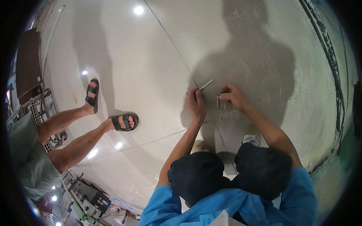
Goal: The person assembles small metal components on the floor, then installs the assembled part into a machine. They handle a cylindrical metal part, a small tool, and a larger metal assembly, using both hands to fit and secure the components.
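In my left hand (196, 106) is a slim pale rod, pen-like in shape (207, 84), gripped between closed fingers and slanting up to the right. To its right, my right hand (233, 98) pinches a short grey metal-looking pin (218, 101), which points downward; its exact kind is too small to make out. A small gap separates the two hands. Both are above the pale tiled floor (169, 94), in front of my bent knees in dark trousers.
At the left stands another person in black sandals (125, 122), grey shorts and bare legs. Behind them are a metal rack (37, 109) and a dark brown board (29, 64). Equipment (85, 197) lies at the lower left. A dark strip (332, 56) edges the floor at the right.
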`<state>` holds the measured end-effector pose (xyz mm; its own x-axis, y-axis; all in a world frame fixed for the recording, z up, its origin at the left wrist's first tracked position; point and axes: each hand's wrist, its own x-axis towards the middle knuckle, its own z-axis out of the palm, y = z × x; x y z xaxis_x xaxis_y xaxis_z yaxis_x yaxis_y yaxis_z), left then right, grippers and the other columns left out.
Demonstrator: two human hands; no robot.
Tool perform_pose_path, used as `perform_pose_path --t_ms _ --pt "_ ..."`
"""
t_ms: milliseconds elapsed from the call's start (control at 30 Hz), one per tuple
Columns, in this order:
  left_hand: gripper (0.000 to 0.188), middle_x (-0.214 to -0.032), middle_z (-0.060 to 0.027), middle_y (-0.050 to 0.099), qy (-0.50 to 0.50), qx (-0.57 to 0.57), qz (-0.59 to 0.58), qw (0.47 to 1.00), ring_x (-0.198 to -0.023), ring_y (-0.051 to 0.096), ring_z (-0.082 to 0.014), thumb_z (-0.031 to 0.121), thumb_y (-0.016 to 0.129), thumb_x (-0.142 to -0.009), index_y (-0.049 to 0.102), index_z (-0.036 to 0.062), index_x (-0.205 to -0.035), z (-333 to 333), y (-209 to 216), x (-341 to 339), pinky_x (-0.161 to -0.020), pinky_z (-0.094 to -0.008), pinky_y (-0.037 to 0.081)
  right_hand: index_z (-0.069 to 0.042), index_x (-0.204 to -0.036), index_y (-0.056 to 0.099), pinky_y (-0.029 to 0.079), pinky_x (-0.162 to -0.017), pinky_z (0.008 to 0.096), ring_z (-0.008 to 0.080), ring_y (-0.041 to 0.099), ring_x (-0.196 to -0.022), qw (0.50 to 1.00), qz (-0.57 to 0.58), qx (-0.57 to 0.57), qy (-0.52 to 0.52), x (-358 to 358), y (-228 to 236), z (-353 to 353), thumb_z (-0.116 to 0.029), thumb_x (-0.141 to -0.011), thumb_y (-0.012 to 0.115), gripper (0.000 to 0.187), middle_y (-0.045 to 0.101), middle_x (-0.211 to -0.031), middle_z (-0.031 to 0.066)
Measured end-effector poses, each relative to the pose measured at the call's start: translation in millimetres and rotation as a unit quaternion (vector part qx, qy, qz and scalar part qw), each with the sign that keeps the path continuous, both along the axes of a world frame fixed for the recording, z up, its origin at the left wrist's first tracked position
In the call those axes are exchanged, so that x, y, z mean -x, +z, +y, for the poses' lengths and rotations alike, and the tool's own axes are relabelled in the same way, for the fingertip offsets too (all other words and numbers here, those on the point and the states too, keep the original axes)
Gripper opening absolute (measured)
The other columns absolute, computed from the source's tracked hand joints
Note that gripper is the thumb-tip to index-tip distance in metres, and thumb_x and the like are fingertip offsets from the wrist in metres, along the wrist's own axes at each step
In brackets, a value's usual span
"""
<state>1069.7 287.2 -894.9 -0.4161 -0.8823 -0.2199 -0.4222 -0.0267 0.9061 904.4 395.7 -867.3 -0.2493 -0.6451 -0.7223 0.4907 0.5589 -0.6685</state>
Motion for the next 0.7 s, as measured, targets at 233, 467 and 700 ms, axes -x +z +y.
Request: perform_pose_path --t_ms 233,467,700 --pt "0.028 -0.103 -0.0039 0.060 0.077 -0.022 0.056 0.995 -0.092 0.051 -0.0119 0.026 0.047 -0.112 0.063 0.0030 -0.113 -7 7 -5 -0.085 -0.0277 0.043 -0.006 -0.100 0.062 0.039 -0.057 0.0256 0.0080 0.050 -0.066 0.996 -0.054 0.024 -0.061 -8 23 21 -0.007 -0.082 0.074 0.022 0.057 -0.081 -0.0005" --pt "0.021 -0.111 -0.0100 0.067 0.152 -0.149 0.399 0.892 -0.099 0.065 -0.0195 0.022 0.055 -0.107 0.061 0.0039 -0.099 -65 89 -49 -0.099 -0.0358 0.054 -0.010 -0.097 0.057 0.037 -0.052 0.0244 0.0067 0.050 -0.064 0.981 -0.093 0.052 -0.165 -20 45 25 -0.004 -0.085 0.072 0.020 0.055 -0.079 -0.0014" --pt "0.014 -0.077 -0.0011 0.052 0.196 -0.407 0.326 0.830 -0.060 0.045 -0.0123 0.015 0.055 -0.100 0.051 0.0121 -0.087 -64 123 -70 -0.060 -0.0280 0.042 -0.010 -0.097 0.058 0.036 -0.052 0.0236 0.0064 0.050 -0.062 0.975 -0.121 0.111 -0.150 -34 61 14 -0.004 -0.086 0.073 0.020 0.057 -0.078 -0.0023"
